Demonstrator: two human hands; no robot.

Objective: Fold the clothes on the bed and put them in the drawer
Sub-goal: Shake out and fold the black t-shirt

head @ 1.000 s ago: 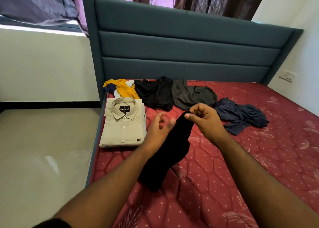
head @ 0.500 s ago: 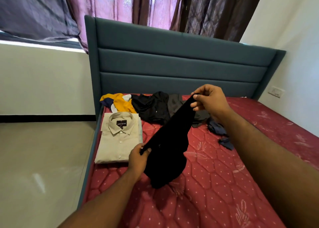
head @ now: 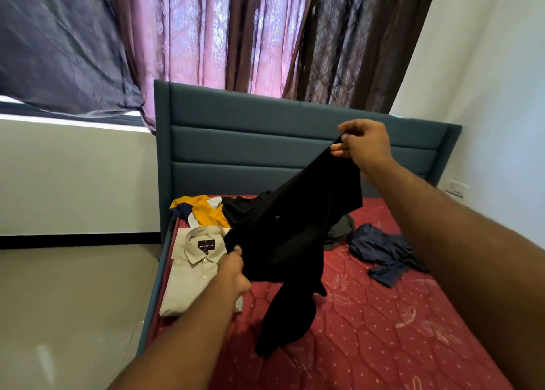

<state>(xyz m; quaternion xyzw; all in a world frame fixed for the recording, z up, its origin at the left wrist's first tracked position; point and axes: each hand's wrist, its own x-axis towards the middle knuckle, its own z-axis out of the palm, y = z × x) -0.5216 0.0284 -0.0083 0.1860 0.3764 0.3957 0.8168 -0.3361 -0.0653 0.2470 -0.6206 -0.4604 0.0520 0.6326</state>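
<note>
Head view: both hands grasp a limp black cloth garment point(head: 292, 242) above the red quilted bed point(head: 383, 330), right hand point(head: 364, 145) pinching its high corner, left hand point(head: 233, 271) clenching the low edge.

The right hand point(head: 364, 146) is raised high and extended forward, fingers and thumb pinched closed on a black fabric garment point(head: 295, 230). The left hand point(head: 233, 273) sits lower and nearer, fist closed on the same garment's lower edge, both forearms bare.
</note>
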